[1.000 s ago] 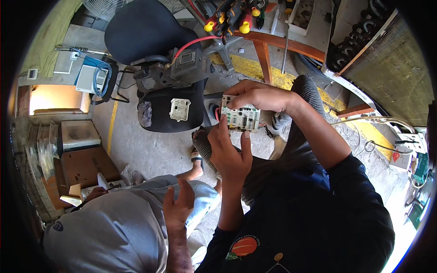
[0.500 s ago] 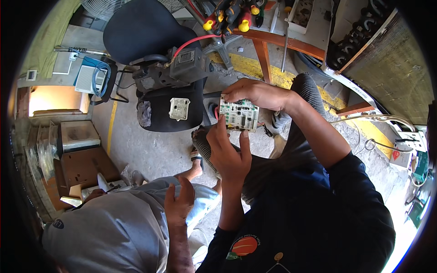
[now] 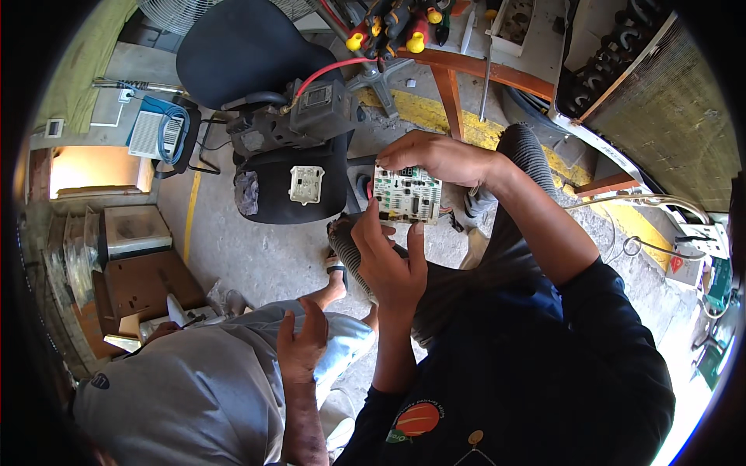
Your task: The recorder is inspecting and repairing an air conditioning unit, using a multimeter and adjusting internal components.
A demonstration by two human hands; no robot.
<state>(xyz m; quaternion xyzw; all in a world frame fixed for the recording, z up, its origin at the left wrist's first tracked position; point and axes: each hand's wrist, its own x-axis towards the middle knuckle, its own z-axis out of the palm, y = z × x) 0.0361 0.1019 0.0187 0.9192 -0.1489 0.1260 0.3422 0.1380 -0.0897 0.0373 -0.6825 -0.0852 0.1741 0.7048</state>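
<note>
Board point(image 3: 410, 196): held up between both hands, near-square, no clear long axis | right hand point(image 3: 443, 159): gripping far edge, thumb at far-left corner | left hand point(image 3: 392, 264): fingertips at left edge, thumb at near edge | neither nearer | gap leftward, then chair point(image 3: 268, 211); co-worker's hand point(image 3: 303, 346) apart, near-left
</note>
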